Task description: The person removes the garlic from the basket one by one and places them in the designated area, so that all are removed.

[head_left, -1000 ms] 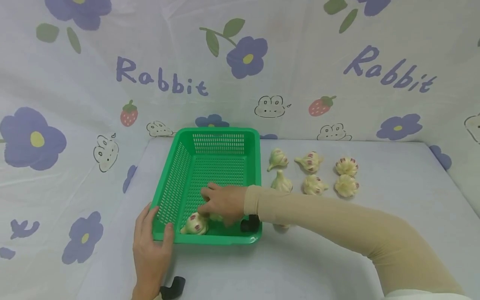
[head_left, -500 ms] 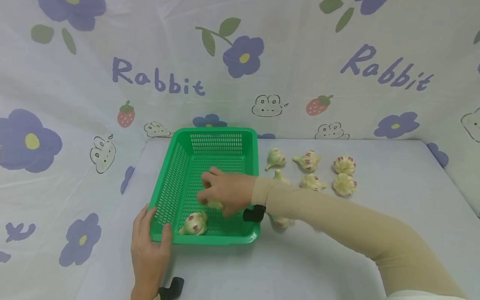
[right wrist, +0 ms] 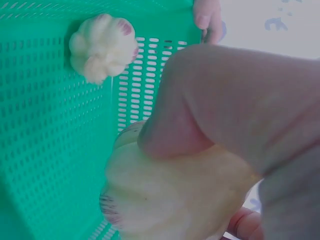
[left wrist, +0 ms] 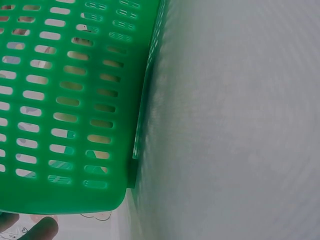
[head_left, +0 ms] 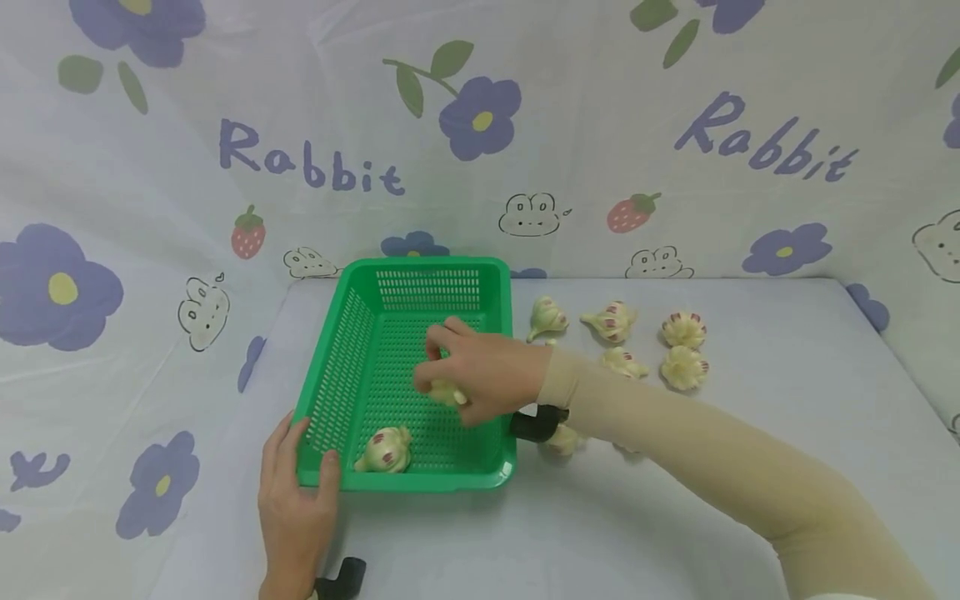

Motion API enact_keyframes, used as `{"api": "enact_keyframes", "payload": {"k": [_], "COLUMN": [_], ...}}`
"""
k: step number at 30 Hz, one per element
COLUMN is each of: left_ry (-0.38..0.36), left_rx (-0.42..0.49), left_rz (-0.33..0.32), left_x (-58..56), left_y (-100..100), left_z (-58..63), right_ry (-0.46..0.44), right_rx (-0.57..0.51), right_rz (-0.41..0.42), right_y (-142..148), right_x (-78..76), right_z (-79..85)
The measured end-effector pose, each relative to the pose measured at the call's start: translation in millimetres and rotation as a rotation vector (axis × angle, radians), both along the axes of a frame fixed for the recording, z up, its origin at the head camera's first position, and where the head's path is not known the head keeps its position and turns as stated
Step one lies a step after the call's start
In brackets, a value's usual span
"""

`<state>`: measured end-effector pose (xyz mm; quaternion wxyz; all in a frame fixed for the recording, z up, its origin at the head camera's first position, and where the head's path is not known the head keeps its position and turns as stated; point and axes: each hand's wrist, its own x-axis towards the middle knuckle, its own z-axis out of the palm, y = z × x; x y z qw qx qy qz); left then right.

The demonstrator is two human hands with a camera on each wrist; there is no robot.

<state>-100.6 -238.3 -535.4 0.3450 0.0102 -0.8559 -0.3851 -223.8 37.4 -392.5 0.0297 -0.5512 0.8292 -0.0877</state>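
My right hand (head_left: 487, 371) is over the green plastic basket (head_left: 431, 482), its fingers and thumb pinching a garlic bulb (head_left: 447, 392). Most of that bulb is hidden by the hand in the head view; the right wrist view shows its pale cloves (right wrist: 165, 190) up close below the thumb. A second garlic bulb (head_left: 386, 450) with purple-red marks lies in the basket's near left corner. My left hand (head_left: 296, 492) holds the basket at that corner, fingers over the left rim and thumb on the front rim. In the left wrist view only its fingertips (left wrist: 42, 230) show past the slotted wall.
Right of the basket, several garlic bulbs (head_left: 611, 322) lie in rough rows on the white table (head_left: 780, 400); my right sleeve (head_left: 675, 442) covers part of them. A patterned cloth (head_left: 600, 83) hangs behind the table.
My right hand has moved right and away from me, lifting the garlic bulb away from the one in the near left corner. My left hand has stayed on the basket.
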Motion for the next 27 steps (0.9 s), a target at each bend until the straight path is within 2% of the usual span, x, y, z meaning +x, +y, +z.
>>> {"api": "enact_keyframes", "payload": {"k": [9, 18, 27], "left_ry": [0.002, -0.039, -0.021], "left_rx": [-0.008, -0.006, 0.007], "left_rz": [0.006, 0.021, 0.006], "left_x": [0.7, 0.5, -0.6], "left_y": [1.5, 2.6, 0.4], "left_z": [2.6, 2.9, 1.1], "right_ry": [-0.021, 0.063, 0.07], "right_rx": [-0.086, -0.154, -0.208], "right_rz": [-0.071, -0.136, -0.242], "right_y": [42.3, 85.2, 130.5], "right_x": [6.2, 19.3, 35.4], "right_z": [-3.0, -4.6, -11.2]}}
